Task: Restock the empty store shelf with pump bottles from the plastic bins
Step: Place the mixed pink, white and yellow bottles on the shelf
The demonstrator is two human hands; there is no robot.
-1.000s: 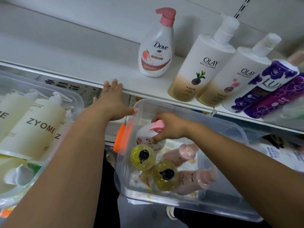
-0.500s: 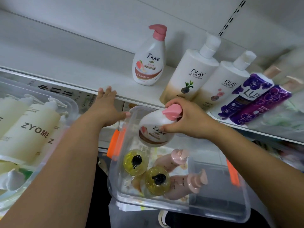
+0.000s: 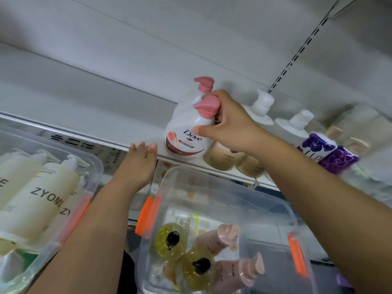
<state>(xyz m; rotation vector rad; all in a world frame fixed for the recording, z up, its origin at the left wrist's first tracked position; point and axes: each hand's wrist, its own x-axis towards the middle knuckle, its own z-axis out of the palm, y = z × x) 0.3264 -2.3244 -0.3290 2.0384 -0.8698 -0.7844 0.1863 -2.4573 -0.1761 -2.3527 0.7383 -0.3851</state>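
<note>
Shelf [image 3: 95, 107] bare left of the Dove bottle [image 3: 186, 136] at its edge; right hand [image 3: 229, 126] grips it, left hand [image 3: 140, 164] flat on the lip

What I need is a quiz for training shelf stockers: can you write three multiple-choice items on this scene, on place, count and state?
1. Where is the Dove bottle the right hand grips? A) on the floor B) at the shelf's front edge C) in a cart
2. How many yellow bottles are in the clear bin? A) two B) one C) four
3. What is the left hand doing? A) gripping a bottle B) pointing upward C) resting open on the shelf edge

Answers: 1 B, its base is at the shelf lip; 2 A, two black-pumped yellow tops show; 3 C, straight fingers lie on the edge.
</note>
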